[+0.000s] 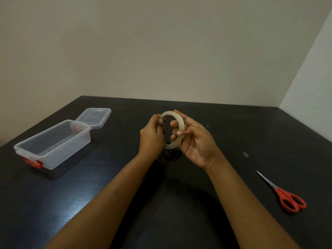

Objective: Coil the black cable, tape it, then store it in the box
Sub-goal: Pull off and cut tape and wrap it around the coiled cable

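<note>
While the right hand point(195, 141) holds the roll of tape point(175, 129) upright above the table point(215, 126), fingers curled through the ring and thumb pressed on its outer face, the left hand point(152, 135) pinches at the roll's near-left rim with fingertips drawn together. It appears to be feeling for the free end of the tape; whether a tab is already lifted cannot be told.

The black cable point(169, 156) lies on the table directly beneath the hands, mostly hidden by them. It reads as a loose bundle, so coiling looks done, though neither hand restrains it.

The clear box point(53, 141) stands well apart to the left, lid point(94, 116) hinged back, interior empty. The red scissors point(285, 196) lie closed at the right, well clear of the hands.

Judgement: step in hand is freeing a length of tape.

To do it well:
- Keep the right grip firm so the roll does not turn while the left nail works the edge.
- Rotate the roll slowly until the seam is felt.
- Peel straight along the strip, not sideways, or it may split.
- Draw only enough to wrap the bundle once.
- Keep the sticky side off the fingers and the table.

Risk: the unheld coil may spring open before tape reaches it, so one hand should pin it first.
</note>
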{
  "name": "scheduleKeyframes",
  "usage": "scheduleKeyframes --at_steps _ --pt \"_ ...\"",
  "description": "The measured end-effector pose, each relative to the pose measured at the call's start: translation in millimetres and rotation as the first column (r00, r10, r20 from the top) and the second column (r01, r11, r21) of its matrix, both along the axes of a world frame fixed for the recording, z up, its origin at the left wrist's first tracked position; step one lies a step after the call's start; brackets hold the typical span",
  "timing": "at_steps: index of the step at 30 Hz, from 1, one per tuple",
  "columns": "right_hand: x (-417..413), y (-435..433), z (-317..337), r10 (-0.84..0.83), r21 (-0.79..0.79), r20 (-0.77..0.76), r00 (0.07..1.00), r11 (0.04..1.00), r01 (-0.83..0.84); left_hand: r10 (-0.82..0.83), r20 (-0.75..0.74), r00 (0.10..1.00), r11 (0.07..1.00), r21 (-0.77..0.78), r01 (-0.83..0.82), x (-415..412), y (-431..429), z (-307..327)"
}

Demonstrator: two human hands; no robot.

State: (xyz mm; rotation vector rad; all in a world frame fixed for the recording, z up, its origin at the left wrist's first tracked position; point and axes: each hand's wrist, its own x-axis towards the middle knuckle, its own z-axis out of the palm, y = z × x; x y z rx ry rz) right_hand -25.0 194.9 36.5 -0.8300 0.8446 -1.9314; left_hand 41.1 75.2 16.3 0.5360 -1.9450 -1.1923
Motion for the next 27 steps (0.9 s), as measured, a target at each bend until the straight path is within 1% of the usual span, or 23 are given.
scheduleKeyframes --at_steps 5,6,8,11,15,20,23,25,27 --pt "3 -1 0 -0.02 0.023 0.012 1.0 1.0 0.02 -0.053 0.059 0.997 0.966 0.256 0.036 -5 3 -5" --pt "3 -1 0 -0.028 0.023 0.02 0.999 0.999 0.028 -0.058 0.067 0.996 0.961 0.273 0.038 -5 4 -4" --pt "3 -1 0 -0.052 0.025 0.025 0.998 0.998 0.051 -0.059 0.067 0.996 0.969 0.246 0.041 -4 3 -3" --pt "2 0 0 -0.052 0.014 0.044 0.998 0.999 0.052 -0.055 0.05 0.997 0.989 0.137 0.047 -2 1 0" --pt "0 2 1 -0.066 0.027 0.027 0.997 0.997 0.065 -0.048 0.032 0.998 0.998 0.036 0.047 -1 1 0" --pt "-2 3 1 -0.063 0.023 0.046 0.997 0.998 0.062 -0.042 -0.008 0.999 0.978 -0.206 0.04 2 -4 4" --pt "-6 7 1 -0.019 0.042 0.063 0.998 0.999 0.016 -0.06 0.032 0.998 0.908 -0.413 0.068 5 -8 6" --pt "-9 10 -1 0.009 0.084 0.064 0.998 0.996 -0.014 -0.081 0.065 0.995 0.83 -0.548 0.103 8 -10 7" --pt "-12 14 -1 0.043 0.127 0.05 0.998 0.991 -0.049 -0.096 0.071 0.993 0.75 -0.65 0.119 9 -12 8"
